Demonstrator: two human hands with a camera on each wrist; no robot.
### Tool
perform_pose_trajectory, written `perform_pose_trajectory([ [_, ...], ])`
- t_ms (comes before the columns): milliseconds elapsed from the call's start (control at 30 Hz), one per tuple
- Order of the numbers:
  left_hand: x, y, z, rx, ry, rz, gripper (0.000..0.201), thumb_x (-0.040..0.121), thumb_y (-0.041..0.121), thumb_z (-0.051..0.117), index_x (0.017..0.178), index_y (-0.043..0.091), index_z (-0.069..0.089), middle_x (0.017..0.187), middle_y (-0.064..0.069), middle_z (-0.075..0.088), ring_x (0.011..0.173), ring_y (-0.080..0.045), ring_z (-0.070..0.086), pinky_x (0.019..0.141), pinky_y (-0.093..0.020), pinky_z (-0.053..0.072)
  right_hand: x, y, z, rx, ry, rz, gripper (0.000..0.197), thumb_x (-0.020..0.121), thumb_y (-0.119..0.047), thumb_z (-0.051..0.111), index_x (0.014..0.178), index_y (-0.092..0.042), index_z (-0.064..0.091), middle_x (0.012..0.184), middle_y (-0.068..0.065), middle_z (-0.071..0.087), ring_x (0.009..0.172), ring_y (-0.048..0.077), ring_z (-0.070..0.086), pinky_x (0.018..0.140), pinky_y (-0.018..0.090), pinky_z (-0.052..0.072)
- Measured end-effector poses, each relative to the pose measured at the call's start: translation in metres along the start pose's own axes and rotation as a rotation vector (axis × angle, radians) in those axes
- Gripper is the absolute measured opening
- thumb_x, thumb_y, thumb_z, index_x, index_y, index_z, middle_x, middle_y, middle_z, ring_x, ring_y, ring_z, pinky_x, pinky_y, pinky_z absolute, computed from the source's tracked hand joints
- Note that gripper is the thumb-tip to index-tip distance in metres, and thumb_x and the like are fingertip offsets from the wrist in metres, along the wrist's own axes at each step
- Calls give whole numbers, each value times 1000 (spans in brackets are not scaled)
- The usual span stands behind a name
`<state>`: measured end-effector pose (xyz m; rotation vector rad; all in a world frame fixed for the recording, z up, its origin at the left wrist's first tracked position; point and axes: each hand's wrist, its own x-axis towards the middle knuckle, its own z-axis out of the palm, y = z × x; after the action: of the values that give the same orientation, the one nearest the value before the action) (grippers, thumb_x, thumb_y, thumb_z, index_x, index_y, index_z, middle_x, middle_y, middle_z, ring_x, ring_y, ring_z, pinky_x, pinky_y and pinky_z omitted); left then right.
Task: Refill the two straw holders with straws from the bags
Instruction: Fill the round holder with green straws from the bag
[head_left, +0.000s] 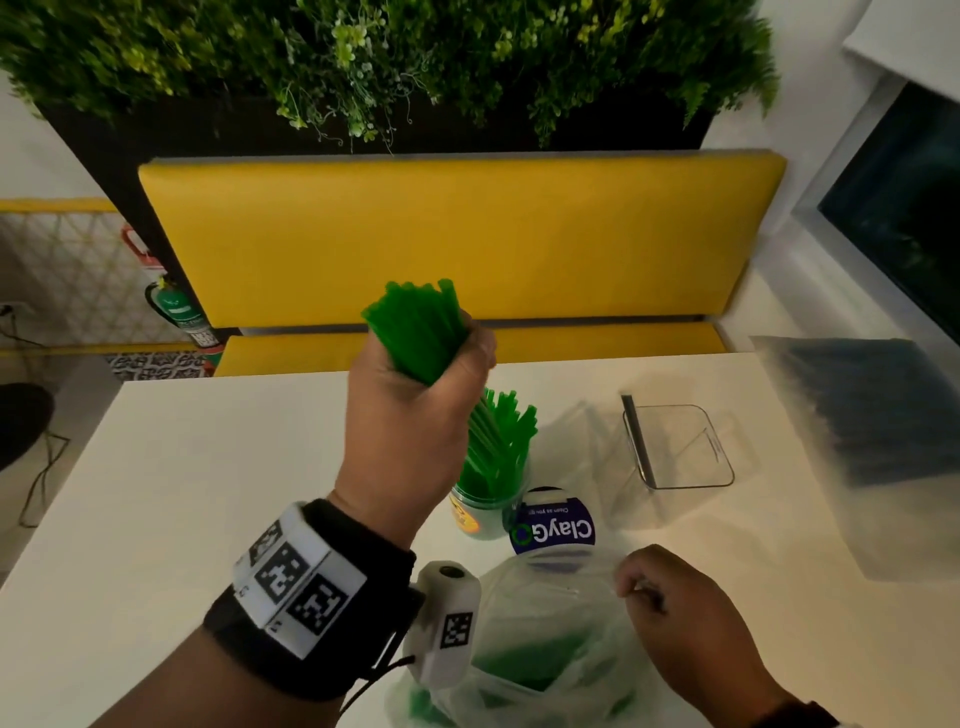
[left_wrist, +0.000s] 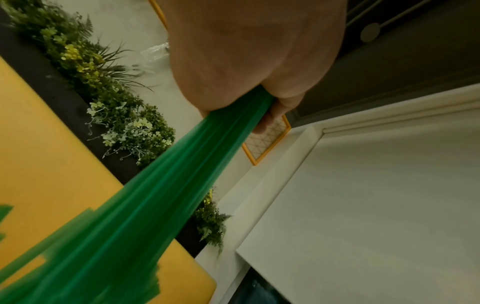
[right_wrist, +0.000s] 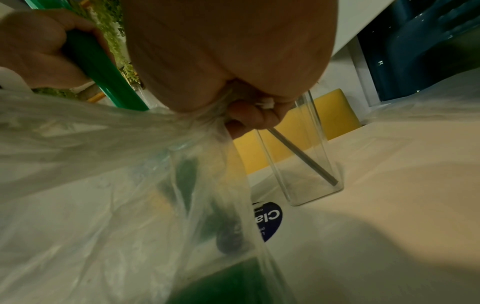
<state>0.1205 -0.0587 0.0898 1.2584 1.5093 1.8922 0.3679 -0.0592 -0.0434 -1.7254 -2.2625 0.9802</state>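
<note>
The left hand (head_left: 415, 384) is raised above the table (head_left: 208, 493), its fingers (head_left: 475, 345) wrapped round a thick bundle of green straws (head_left: 421, 325) that slants down toward the round holder (head_left: 485, 506); the bundle's lower ends lie among the green straws standing there, though whether they have gone inside the holder is hard to tell from the head view. The right hand (head_left: 691, 618) sits low near the table's front edge, its fingers (right_wrist: 249, 117) pinching the gathered mouth of the clear plastic bag (head_left: 545, 649), which lies slack on the table with more green straws (head_left: 524, 660) showing through it. The round holder stands just behind the bag, beside a blue ClayGo sticker (head_left: 553, 525). To the right, apart from it, the square clear holder (head_left: 680, 447) holds a single dark straw (head_left: 636, 436) leaning against one wall. Further right, at the table's far right corner, lies a second bag of dark straws (head_left: 872, 415), blurred. The left half of the table is bare white surface, and a yellow bench (head_left: 457, 239) runs along the far edge.
</note>
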Motion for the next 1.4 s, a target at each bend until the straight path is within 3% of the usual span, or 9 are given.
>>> perform_pose_trajectory([
  [100, -5, 11, 0, 71, 64, 49, 15, 90, 10, 65, 82, -3, 63, 72, -23, 63, 66, -35, 60, 59, -42, 51, -1, -2, -2, 7, 5, -11, 28, 86, -9, 59, 73, -33, 52, 72, -11, 59, 67, 8, 56, 58, 14, 40],
  [233, -13, 43, -15, -22, 56, 208, 26, 91, 10, 61, 80, 33, 66, 73, 2, 67, 69, -23, 67, 64, -34, 55, -2, -3, -2, -38, 5, -32, 30, 89, -13, 57, 74, -36, 43, 80, -9, 56, 69, 8, 54, 57, 15, 40],
  [367, -16, 22, 0, 57, -52, -123, 7, 90, 10, 68, 84, 7, 67, 72, -9, 71, 65, -16, 68, 59, -29, 53, 2, -20, -8, -98, -91, -103, 31, 90, -19, 53, 103, -41, 37, 114, -9, 56, 69, 6, 49, 59, 9, 38],
  [467, -8, -17, 9, 14, 41, -359, 6, 92, 12, 66, 89, 7, 64, 76, -14, 70, 66, -17, 66, 62, -31, 52, 22, -41, -2, -269, -198, -216, 72, 89, -15, 49, 144, -47, 15, 150, -12, 29, 83, 12, 62, 71, 23, 46],
  [933, 43, -75, 1, -103, 346, -399, 10, 91, 12, 63, 84, 16, 57, 73, -2, 62, 66, -15, 61, 67, -34, 54, 59, -71, 16, -466, -173, -269, 78, 91, -9, 45, 152, -39, 7, 164, -9, 7, 83, 22, 66, 68, 33, 57],
  [1100, 14, -102, 1, 334, -102, -397, 16, 88, 26, 73, 91, 12, 64, 76, 2, 63, 66, -11, 62, 56, -22, 50, 60, -69, 25, -447, -149, -244, 74, 90, -13, 49, 150, -35, 12, 164, -9, 8, 101, 23, 67, 79, 38, 58],
  [1233, 3, -109, -21, 484, -518, -468, 88, 69, 46, 87, 142, 40, 38, 146, 5, 42, 134, -12, 40, 106, -39, 44, 61, -66, 31, -417, -147, -244, 81, 87, -12, 52, 151, -37, 9, 164, -7, 11, 100, 22, 66, 73, 38, 58],
  [1333, 4, -91, -22, 358, -465, -304, 103, 71, 54, 81, 151, 44, 16, 158, 11, 24, 145, -6, 22, 116, -37, 29, 61, -66, 35, -412, -136, -238, 84, 88, -13, 53, 151, -38, 5, 164, -11, 9, 100, 20, 65, 72, 36, 58],
  [1400, -1, -85, -7, 683, -604, -73, 103, 70, 73, 68, 152, 42, 13, 161, 8, 17, 149, -13, 15, 119, -41, 20, 59, -68, 35, -379, -123, -206, 71, 91, -15, 51, 150, -34, 16, 159, -10, 27, 99, 19, 65, 73, 33, 55],
])
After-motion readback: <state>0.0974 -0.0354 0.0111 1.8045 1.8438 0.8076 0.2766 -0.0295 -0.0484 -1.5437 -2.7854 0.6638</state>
